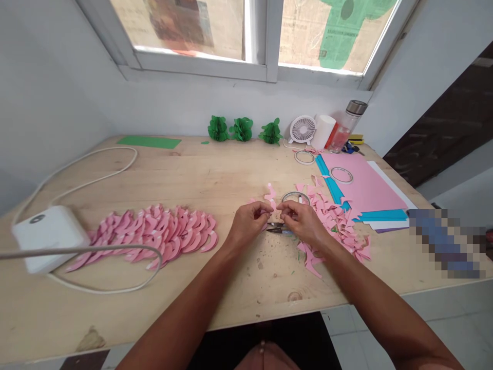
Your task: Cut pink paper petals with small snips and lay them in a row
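Over the middle of the table, my left hand (251,221) is closed in a pinch, with a bit of pink paper showing at its fingertips. My right hand (299,218) pinches close beside it; whatever it holds is too small to make out. Scissors (275,230) lie on the table under the hands, partly covered by the right one. Just beyond the fingers is a curved pink paper piece (270,192) with a pale tip. A roll of tape (285,195) rests behind my right hand. Curved pink paper pieces (173,231) lie overlapped in rows to the left.
Pink paper scraps (335,216) spread right of my hands, near pink sheets (370,190) bearing another tape roll (342,175). A white box-shaped device (50,236) with cables sits left. Along the wall stand green paper shapes (242,129), a small fan (303,129) and a bottle (346,126).
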### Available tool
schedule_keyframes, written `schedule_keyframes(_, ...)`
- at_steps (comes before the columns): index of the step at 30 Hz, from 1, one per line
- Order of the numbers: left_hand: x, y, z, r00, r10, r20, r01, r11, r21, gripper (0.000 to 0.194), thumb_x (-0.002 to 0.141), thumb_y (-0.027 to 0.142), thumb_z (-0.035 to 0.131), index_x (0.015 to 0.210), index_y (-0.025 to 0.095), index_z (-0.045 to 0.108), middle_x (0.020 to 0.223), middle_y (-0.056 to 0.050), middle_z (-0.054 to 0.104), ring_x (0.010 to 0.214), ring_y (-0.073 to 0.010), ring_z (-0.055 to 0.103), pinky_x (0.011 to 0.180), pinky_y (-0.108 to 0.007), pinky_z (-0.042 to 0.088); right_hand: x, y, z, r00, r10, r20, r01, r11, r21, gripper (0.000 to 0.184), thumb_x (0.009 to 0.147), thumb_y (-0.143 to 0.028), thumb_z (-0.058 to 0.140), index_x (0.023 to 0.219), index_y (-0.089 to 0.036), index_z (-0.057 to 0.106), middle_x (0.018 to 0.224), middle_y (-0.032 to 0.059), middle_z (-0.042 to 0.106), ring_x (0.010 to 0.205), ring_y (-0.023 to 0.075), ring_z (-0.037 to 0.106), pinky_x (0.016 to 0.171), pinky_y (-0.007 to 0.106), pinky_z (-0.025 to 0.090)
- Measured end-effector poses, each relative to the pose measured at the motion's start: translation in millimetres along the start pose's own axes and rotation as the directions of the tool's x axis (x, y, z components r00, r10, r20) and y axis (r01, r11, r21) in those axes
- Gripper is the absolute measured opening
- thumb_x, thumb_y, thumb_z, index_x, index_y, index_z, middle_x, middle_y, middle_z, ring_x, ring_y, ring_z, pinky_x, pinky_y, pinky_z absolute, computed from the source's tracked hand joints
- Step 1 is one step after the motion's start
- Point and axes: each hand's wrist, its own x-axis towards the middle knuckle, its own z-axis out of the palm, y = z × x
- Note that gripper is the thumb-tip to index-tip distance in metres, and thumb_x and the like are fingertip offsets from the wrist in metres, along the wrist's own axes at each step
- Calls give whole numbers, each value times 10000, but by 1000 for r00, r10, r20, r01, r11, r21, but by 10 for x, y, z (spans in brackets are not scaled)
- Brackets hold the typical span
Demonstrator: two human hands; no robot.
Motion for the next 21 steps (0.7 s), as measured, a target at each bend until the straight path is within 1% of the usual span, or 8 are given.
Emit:
schedule_keyframes(2,15,-33,-18,1000,7,-25,-6,999,37,126,650,189,540,708,144,642,564,19,547,501,-85,466,467,-187,352,-9,-18,-25,999,-22,41,25,998,-64,190,748,-125,529,907,-174,619,721,3,629,612,106,546,584,220,404)
schedule_keyframes(4,30,-62,-34,998,37,-46,-32,995,92,135,649,185,532,703,152,651,581,11,563,539,-97,492,487,-190,366,-21,-41,-51,995,-68,76,80,982,-171,172,740,-130,556,892,-178,621,755,15,640,668,122,555,627,239,398)
schedule_keyframes(7,43,-96,-47,996,79,-49,-71,987,145,148,654,183,525,712,161,659,602,7,581,577,-108,516,509,-196,380,-37,-72,-75,984,-125,128,161,933,-322,183,730,-98,562,881,-187,616,758,18,644,753,156,546,699,281,371)
schedule_keyframes(10,46,-120,-46,994,105,-45,-96,981,166,152,655,175,523,717,160,662,629,1,601,593,-113,528,523,-203,389,-46,-89,-78,975,-133,176,195,892,-407,196,731,-76,550,879,-190,612,747,21,643,768,174,527,709,300,339)
schedule_keyframes(14,42,-128,-38,992,116,-42,-107,979,175,160,660,168,526,736,161,666,664,-7,621,605,-115,537,532,-206,394,-52,-97,-74,969,-140,204,220,865,-451,206,729,-69,562,893,-184,612,767,44,642,792,193,510,701,309,308)
schedule_keyframes(17,35,-113,-37,993,114,-42,-106,979,174,167,672,165,518,750,162,665,671,-6,629,614,-115,547,539,-208,399,-52,-101,-74,967,-135,217,221,869,-444,235,713,-42,563,896,-183,610,769,44,641,796,197,507,700,310,300)
schedule_keyframes(21,27,-95,-42,993,106,-50,-96,980,174,162,676,173,520,747,161,666,658,-1,632,603,-114,554,541,-210,406,-50,-107,-77,965,-120,231,215,869,-446,228,719,-49,558,901,-176,610,772,40,644,793,196,506,693,306,305)
